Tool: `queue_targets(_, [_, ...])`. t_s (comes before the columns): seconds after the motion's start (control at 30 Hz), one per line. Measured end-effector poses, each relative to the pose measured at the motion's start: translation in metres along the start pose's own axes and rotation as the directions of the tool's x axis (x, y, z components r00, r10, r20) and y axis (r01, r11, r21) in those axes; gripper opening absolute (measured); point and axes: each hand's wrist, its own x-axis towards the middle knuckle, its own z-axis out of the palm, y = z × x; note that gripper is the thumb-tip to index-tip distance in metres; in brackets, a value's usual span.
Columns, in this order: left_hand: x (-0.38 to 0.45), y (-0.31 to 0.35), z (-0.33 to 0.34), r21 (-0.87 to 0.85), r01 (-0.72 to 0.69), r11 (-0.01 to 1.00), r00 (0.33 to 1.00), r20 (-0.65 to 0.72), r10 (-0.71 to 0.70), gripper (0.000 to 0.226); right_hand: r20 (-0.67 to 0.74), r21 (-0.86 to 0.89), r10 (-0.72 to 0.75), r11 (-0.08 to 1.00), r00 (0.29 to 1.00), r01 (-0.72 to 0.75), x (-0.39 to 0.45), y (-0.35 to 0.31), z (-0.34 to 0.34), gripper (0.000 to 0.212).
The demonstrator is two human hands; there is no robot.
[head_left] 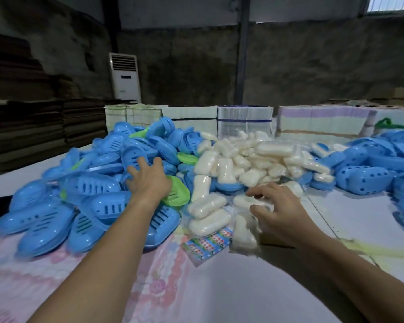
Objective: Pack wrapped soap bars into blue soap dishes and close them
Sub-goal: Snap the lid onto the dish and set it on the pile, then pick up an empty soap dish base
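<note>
While the heap of white soap bars in clear plastic wrap (240,159) fills the middle of the table, the right hand (280,210) reaches into its near edge, fingers curled over one wrapped bar (245,201) with the thumb coming under it; whether the bar is already lifted I cannot tell, for the view is blurred there. Just left of the soap lies the big pile of blue oval plastic soap dishes with slotted lids (89,190), and the left hand (147,180) lies spread on top of it, fingers straight and apart, gripping nothing yet. A green plastic dish (177,192) sits directly under that wrist, and a few more green pieces show among the blue.

Risk lies mostly on the left: groping in a mixed pile, the hand could well come away with a green dish, or with a loose half and no mate. Pulling from the middle of such a slope might also send dishes sliding toward the table edge (21,176). On the right, slick wrap may let the bar slip, or two bars come up together.

Beyond stand stacked bundles of flat paper (243,120), and more blue dishes (383,164) at far right.
</note>
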Motion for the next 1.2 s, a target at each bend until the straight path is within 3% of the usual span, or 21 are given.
queue_targets(0.13, [0.002,0.0,0.001,-0.207,-0.1,0.973,0.991,-0.111,0.079,0.062,0.014,0.038,0.023,0.999,1.0,-0.023,-0.001,-0.004,-0.002,0.034])
queue_targets(0.27, [-0.008,0.014,-0.001,-0.424,-0.33,0.843,0.915,-0.362,0.176,0.063,0.008,0.055,0.053,0.997,0.999,-0.053,-0.001,-0.005,-0.003,0.036])
queue_targets(0.37, [-0.022,0.031,-0.006,-0.551,-0.469,0.69,0.856,-0.475,0.203,0.057,0.015,0.081,0.073,0.994,0.997,-0.074,-0.001,-0.006,-0.006,0.037])
queue_targets(0.43, [-0.031,0.044,-0.011,-0.715,-0.488,0.501,0.867,-0.465,0.181,0.054,0.01,0.084,0.087,0.993,0.996,-0.088,0.0,-0.006,-0.008,0.034])
queue_targets(0.5, [-0.042,0.057,-0.015,-0.892,-0.374,0.255,0.926,-0.344,0.154,0.051,-0.015,0.087,0.107,0.991,0.994,-0.105,0.001,-0.003,-0.01,0.026])
queue_targets(0.57, [-0.052,0.068,-0.017,-0.995,-0.062,-0.084,0.981,-0.076,0.179,0.048,-0.03,0.084,0.129,0.988,0.991,-0.126,0.001,0.001,-0.011,0.028])
queue_targets(0.63, [-0.059,0.074,-0.021,-0.849,0.33,-0.413,0.928,0.211,0.308,0.036,-0.029,0.087,0.157,0.984,0.987,-0.154,0.002,0.003,-0.013,0.029])
queue_targets(0.7, [-0.066,0.075,-0.021,-0.585,0.586,-0.561,0.809,0.375,0.453,0.038,-0.041,0.089,0.184,0.98,0.982,-0.18,0.004,0.006,-0.015,0.029])
queue_targets(0.77, [-0.074,0.076,-0.016,-0.405,0.671,-0.621,0.738,0.443,0.508,0.048,-0.061,0.082,0.209,0.976,0.976,-0.204,0.005,0.009,-0.017,0.029])
queue_targets(0.9, [-0.092,0.088,-0.008,-0.327,0.738,-0.59,0.661,0.526,0.535,0.058,-0.112,0.05,0.248,0.968,0.962,-0.244,0.007,0.016,-0.018,0.032])
queue_targets(1.0, [-0.095,0.093,-0.006,-0.334,0.757,-0.562,0.638,0.564,0.525,0.066,-0.108,-0.159,0.282,0.942,0.953,-0.297,0.01,0.027,-0.02,0.043])
queue_targets(1.1, [-0.096,0.095,-0.003,-0.342,0.776,-0.53,0.614,0.599,0.514,0.068,-0.045,-0.421,0.334,0.848,0.941,-0.321,0.012,0.039,-0.021,0.059])
queue_targets(1.2, [-0.095,0.098,-0.006,-0.401,0.763,-0.507,0.639,0.588,0.496,0.07,0.015,-0.518,0.432,0.775,0.902,-0.363,0.016,0.046,-0.018,0.062])
